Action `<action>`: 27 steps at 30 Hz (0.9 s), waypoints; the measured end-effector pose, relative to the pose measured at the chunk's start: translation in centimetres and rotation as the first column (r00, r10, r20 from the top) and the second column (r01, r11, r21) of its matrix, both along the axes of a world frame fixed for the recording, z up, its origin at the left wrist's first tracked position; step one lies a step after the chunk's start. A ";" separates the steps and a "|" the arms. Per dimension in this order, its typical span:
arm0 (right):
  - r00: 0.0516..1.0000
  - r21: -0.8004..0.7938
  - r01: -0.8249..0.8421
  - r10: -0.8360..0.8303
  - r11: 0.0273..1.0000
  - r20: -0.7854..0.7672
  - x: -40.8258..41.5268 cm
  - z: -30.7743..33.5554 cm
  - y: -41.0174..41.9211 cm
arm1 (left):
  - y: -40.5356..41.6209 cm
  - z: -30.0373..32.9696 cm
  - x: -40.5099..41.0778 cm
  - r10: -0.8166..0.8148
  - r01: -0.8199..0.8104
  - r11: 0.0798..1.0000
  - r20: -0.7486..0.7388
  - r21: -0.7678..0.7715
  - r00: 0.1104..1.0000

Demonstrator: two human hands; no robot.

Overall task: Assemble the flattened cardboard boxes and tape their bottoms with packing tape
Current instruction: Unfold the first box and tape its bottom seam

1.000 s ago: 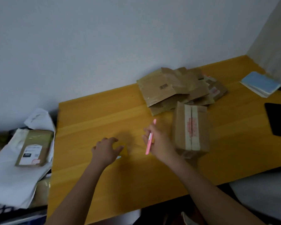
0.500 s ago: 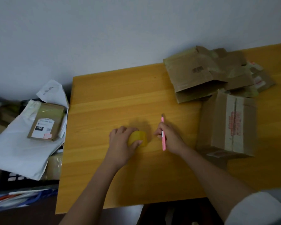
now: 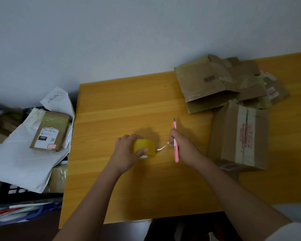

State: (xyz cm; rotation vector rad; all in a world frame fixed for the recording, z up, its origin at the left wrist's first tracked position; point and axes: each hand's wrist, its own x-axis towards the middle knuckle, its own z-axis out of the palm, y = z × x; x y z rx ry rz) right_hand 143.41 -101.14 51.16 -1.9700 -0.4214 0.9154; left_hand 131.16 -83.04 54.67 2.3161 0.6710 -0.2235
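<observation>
Nearby, an assembled box (image 3: pixel 240 136) stands just beside flattened boxes (image 3: pixel 221 84).

Your left hand (image 3: pixel 127 153) covers the near side of the tape roll (image 3: pixel 145 147), so you can't see its core. The tape strip (image 3: pixel 162 148) is nearly invisible, a faint glint only. Print on the standing box (image 3: pixel 240 136) is too blurred to read. The flat cardboard pile (image 3: pixel 233 82) overlaps itself; you can't count the pieces.
</observation>
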 end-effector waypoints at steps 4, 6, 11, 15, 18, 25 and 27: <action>0.953 -0.115 -0.137 0.163 0.984 0.256 -0.6 1.9 0.4 | 1.3 0.7 -0.3 0.046 -0.052 0.998 -0.118 -0.047 0.992; 0.944 -0.151 -0.100 0.141 0.984 0.298 -0.5 2.8 0.3 | 1.3 1.1 -0.1 0.030 -0.041 0.998 -0.211 -0.047 0.977; 0.995 -0.038 0.093 -0.091 0.995 0.047 0.6 6.4 -2.1 | -0.3 2.3 0.6 -0.031 -0.023 0.982 -0.284 -0.187 0.958; 0.975 -0.052 0.104 -0.091 0.993 0.201 1.7 9.6 -6.1 | -2.7 4.0 2.7 -0.062 0.016 0.977 -0.211 -0.213 0.975; 0.931 -0.116 0.123 -0.074 0.986 0.358 2.2 11.5 -9.4 | -5.0 5.4 4.9 -0.137 0.105 0.975 -0.155 -0.196 0.978; 0.870 -0.097 0.338 -0.271 0.936 0.411 2.0 12.3 -16.5 | -10.0 6.6 8.4 -0.374 0.362 0.899 -0.003 -0.247 0.927; 0.846 -0.106 0.391 -0.311 0.914 0.433 1.8 11.8 -17.8 | -11.0 6.5 8.9 -0.467 0.456 0.845 0.031 -0.280 0.884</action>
